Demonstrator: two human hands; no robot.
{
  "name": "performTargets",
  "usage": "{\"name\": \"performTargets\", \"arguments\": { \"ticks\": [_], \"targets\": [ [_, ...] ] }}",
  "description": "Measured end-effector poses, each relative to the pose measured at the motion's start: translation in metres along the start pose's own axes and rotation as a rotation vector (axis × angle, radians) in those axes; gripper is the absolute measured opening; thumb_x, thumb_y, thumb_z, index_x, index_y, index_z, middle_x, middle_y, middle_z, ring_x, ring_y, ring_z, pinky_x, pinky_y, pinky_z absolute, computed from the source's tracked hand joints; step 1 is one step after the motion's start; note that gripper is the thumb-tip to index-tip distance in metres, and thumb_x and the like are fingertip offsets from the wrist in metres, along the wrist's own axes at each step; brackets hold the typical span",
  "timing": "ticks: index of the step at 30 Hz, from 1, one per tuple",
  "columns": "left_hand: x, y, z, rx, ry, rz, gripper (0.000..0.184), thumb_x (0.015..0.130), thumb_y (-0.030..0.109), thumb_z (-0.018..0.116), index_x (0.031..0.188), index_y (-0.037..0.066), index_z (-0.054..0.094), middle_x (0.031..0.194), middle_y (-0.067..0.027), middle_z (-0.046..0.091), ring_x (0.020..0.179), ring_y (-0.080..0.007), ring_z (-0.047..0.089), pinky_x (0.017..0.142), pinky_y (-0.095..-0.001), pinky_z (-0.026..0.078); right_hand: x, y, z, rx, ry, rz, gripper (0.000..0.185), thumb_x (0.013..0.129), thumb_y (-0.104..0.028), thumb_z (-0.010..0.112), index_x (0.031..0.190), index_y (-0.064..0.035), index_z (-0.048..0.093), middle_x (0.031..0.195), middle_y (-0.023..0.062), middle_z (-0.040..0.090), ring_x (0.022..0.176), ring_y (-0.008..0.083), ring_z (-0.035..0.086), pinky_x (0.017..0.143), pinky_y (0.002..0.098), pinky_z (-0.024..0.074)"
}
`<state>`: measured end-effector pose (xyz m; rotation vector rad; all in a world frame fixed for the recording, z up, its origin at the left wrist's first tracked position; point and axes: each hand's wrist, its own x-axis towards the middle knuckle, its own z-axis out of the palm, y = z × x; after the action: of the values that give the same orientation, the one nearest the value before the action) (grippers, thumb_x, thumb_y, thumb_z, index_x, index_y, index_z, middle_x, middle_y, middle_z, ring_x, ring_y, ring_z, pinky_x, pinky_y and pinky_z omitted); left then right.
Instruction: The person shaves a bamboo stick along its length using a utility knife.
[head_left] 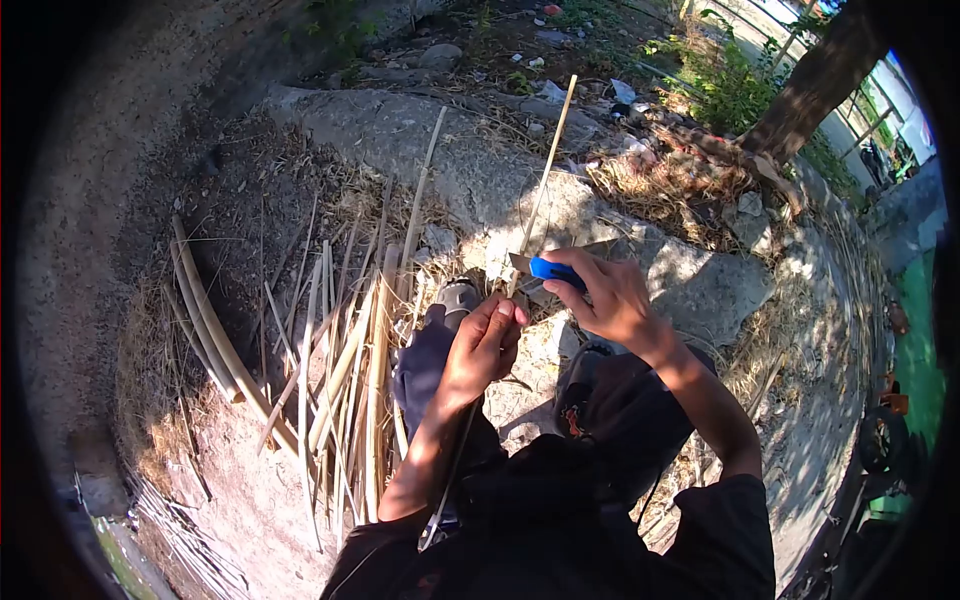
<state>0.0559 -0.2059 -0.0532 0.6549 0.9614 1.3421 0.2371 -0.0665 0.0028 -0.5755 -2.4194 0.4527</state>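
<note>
My right hand [605,295] is closed around the blue handle of a utility knife [552,270], its blade pointing left against a thin pale strip [548,165]. Below the blade, my left hand [487,345] pinches the lower part of that strip, which rises up and slightly right past the knife. The two hands are close together but apart. A pile of split strips [378,370] lies on the ground to the left of my left forearm.
Thicker curved pieces [210,330] lie farther left. A long rock [400,135] stretches across the ground ahead, with dry grass and scraps of litter around it. A tree trunk [815,85] stands at the upper right. My shoe [458,298] is just beyond my left hand.
</note>
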Motion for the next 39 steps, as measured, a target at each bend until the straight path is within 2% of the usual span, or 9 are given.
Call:
{"name": "performTargets", "arguments": {
  "ticks": [12, 14, 16, 20, 22, 26, 28, 31, 39],
  "targets": [
    [0.001, -0.004, 0.003, 0.205, 0.05, 0.115, 0.032, 0.119, 0.027, 0.042, 0.112, 0.006, 0.064, 0.064, 0.0087, 0.039, 0.05, -0.0018, 0.033, 0.046, -0.0246, 0.026, -0.006, 0.003, 0.01, -0.009, 0.019, -0.023, 0.029, 0.092, -0.019, 0.082, 0.119, -0.0099, 0.075, 0.101, 0.0075, 0.08, 0.079, 0.0277, 0.078, 0.062, 0.0358, 0.0599],
    [0.004, -0.013, 0.001, 0.278, 0.09, 0.159, 0.033, 0.119, 0.027, 0.043, 0.109, 0.005, 0.065, 0.063, 0.0066, 0.042, 0.051, -0.0025, 0.037, 0.047, -0.0263, 0.028, -0.005, 0.005, 0.013, 0.001, 0.043, 0.024, 0.022, 0.095, -0.028, 0.079, 0.114, -0.0173, 0.077, 0.089, 0.0068, 0.078, 0.069, 0.0296, 0.075, 0.057, 0.0396, 0.0575],
    [0.006, -0.014, 0.003, 0.643, 0.241, 0.324, 0.032, 0.117, 0.025, 0.047, 0.101, 0.004, 0.064, 0.062, -0.0033, 0.051, 0.05, -0.0111, 0.046, 0.049, -0.0324, 0.033, -0.005, 0.01, 0.017, 0.008, 0.066, 0.011, 0.022, 0.095, -0.029, 0.079, 0.114, -0.0179, 0.077, 0.089, 0.0074, 0.078, 0.069, 0.0299, 0.075, 0.057, 0.0401, 0.0575],
    [-0.006, -0.011, 0.015, 0.872, 0.29, 0.373, 0.021, 0.112, 0.013, 0.052, 0.097, 0.002, 0.062, 0.067, -0.0178, 0.055, 0.05, -0.0287, 0.053, 0.051, -0.0401, 0.036, 0.009, 0.034, 0.003, -0.142, 0.214, 0.113, 0.021, 0.096, -0.029, 0.078, 0.113, -0.0167, 0.078, 0.088, 0.0094, 0.079, 0.071, 0.0308, 0.076, 0.058, 0.0405, 0.0579],
    [-0.01, -0.022, 0.015, 0.923, 0.295, 0.474, 0.02, 0.112, 0.01, 0.052, 0.098, 0.001, 0.062, 0.064, -0.0165, 0.052, 0.047, -0.024, 0.05, 0.05, -0.0382, 0.035, 0.019, 0.051, -0.03, -0.143, 0.211, 0.351, 0.02, 0.098, -0.025, 0.077, 0.113, -0.0119, 0.077, 0.089, 0.012, 0.079, 0.074, 0.0315, 0.078, 0.061, 0.0385, 0.0589],
    [0.003, -0.014, 0.011, 0.639, 0.264, 0.352, 0.027, 0.115, 0.021, 0.053, 0.101, 0.002, 0.065, 0.066, -0.0002, 0.052, 0.059, -0.0051, 0.04, 0.054, -0.0284, 0.032, 0.006, 0.033, -0.015, 0.016, 0.204, 0.111, 0.021, 0.096, -0.022, 0.079, 0.115, -0.0109, 0.076, 0.098, 0.0118, 0.08, 0.081, 0.0325, 0.078, 0.066, 0.039, 0.0591],
    [0.003, -0.006, 0.012, 0.46, 0.205, 0.207, 0.028, 0.116, 0.024, 0.05, 0.104, 0.004, 0.065, 0.065, 0.0055, 0.047, 0.057, -0.0033, 0.036, 0.053, -0.0257, 0.03, 0.0, 0.015, -0.009, 0.098, 0.066, 0.064, 0.025, 0.092, -0.015, 0.082, 0.113, -0.0035, 0.076, 0.106, 0.0158, 0.08, 0.09, 0.0335, 0.079, 0.077, 0.0396, 0.0618],
    [0.001, -0.006, 0.011, 0.235, 0.126, 0.125, 0.031, 0.118, 0.027, 0.046, 0.104, 0.006, 0.063, 0.066, 0.0091, 0.042, 0.057, -0.0013, 0.033, 0.052, -0.0238, 0.028, -0.004, 0.011, -0.002, 0.129, 0.02, 0.021, 0.026, 0.092, -0.017, 0.082, 0.114, -0.006, 0.077, 0.105, 0.0137, 0.08, 0.088, 0.0327, 0.079, 0.076, 0.0392, 0.0621],
    [0.001, -0.009, 0.009, 0.246, 0.165, 0.104, 0.036, 0.118, 0.031, 0.044, 0.095, 0.008, 0.056, 0.065, 0.0088, 0.039, 0.055, -0.0015, 0.034, 0.049, -0.0237, 0.027, -0.011, 0.009, 0.007, 0.159, -0.053, 0.075, 0.025, 0.095, -0.019, 0.079, 0.118, -0.0103, 0.078, 0.107, 0.0108, 0.081, 0.091, 0.0298, 0.079, 0.077, 0.0378, 0.0631]
  ]
}}
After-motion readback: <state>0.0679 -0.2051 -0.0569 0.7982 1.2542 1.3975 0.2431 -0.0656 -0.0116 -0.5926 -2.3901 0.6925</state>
